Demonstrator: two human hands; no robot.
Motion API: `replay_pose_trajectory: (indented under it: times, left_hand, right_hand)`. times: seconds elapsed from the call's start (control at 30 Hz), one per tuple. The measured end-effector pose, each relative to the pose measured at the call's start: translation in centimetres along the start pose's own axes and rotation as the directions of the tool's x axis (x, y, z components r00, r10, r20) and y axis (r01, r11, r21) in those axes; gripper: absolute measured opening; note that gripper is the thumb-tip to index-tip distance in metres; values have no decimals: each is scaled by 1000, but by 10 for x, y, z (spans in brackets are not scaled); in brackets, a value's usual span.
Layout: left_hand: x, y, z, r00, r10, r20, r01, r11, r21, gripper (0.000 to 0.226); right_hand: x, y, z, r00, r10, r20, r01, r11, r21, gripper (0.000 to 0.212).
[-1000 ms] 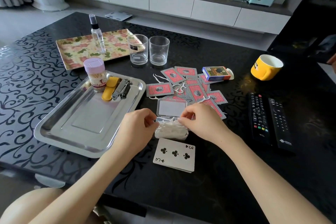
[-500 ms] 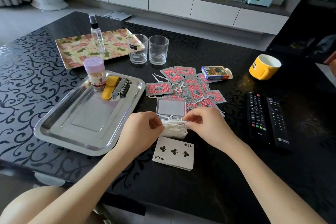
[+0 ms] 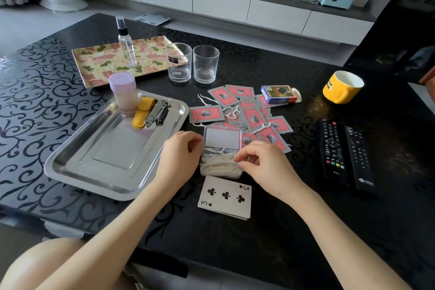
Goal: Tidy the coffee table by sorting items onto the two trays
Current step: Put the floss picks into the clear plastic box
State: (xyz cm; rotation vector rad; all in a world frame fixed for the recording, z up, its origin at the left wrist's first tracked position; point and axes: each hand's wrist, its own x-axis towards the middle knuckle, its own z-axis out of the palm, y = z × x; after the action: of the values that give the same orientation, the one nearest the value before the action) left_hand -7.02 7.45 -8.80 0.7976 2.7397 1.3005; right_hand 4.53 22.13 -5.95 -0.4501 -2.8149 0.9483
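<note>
The face-up card (image 3: 224,195) topping the stack near the bench's front edge shows 3 and club signs. The left remote (image 3: 333,148) reads TCL. Glass (image 3: 178,62) label and mug (image 3: 341,87) print are unreadable.

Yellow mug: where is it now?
Head view: the yellow mug stands at the far right of the table, beyond the two remotes and right of the card box.

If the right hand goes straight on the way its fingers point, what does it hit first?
The floss picks heaped in the open box, right at the right hand's fingertips; past them, the left hand beside the box. Depth is hard to judge.
</note>
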Motion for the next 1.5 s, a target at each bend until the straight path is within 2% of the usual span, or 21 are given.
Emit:
replay_pose_trajectory:
  times: [0.2,0.37,0.47,0.77,0.93,1.0,1.07,1.13,1.2,1.27,1.4,1.5]
  left_hand:
    - [-3,2,-3,999,39,0,-39,999,-13,13]
    - [-5,-1,-13,978,78,194,-67,996,-60,22]
    - [-7,-6,-15,962,113,248,-102,993,-59,25]
    - [-10,4,-10,967,115,228,-95,991,-98,14]
    - [-13,8,-6,968,142,207,-122,987,-107,13]
    - [-13,8,-6,969,136,206,-113,986,-119,12]
    - [-13,8,-7,980,119,159,-97,986,-136,11]
    - [-10,6,-9,992,73,107,-58,989,-133,11]
    - [-7,2,-11,993,-6,122,19,994,-103,10]
    - [-7,-3,-11,976,-88,201,104,992,-72,8]
    - [-12,-4,-9,941,-152,302,172,984,-42,11]
    - [-11,-2,-12,947,-146,285,169,984,-59,6]
  right_hand:
    - [-9,1,1,998,-31,-61,31,1000,-2,16]
    - [-6,4,5,997,-39,-64,39,999,-8,13]
    - [-4,4,10,996,-32,-86,32,999,2,9]
    - [-6,5,20,991,36,-133,-14,987,159,10]
    - [-9,7,24,988,22,-151,8,981,194,8]
    - [-10,8,20,979,10,-202,32,979,203,6]
    - [-6,13,12,955,18,-295,30,987,158,8]
    - [8,23,2,940,42,-338,-30,999,40,8]
    - [27,32,-8,950,68,-306,-107,988,-112,19]
    - [39,34,-18,970,49,-239,-97,975,-197,28]
    - [37,18,-21,993,-121,11,121,981,-153,31]
    - [30,11,-9,976,-166,140,198,945,-259,31]
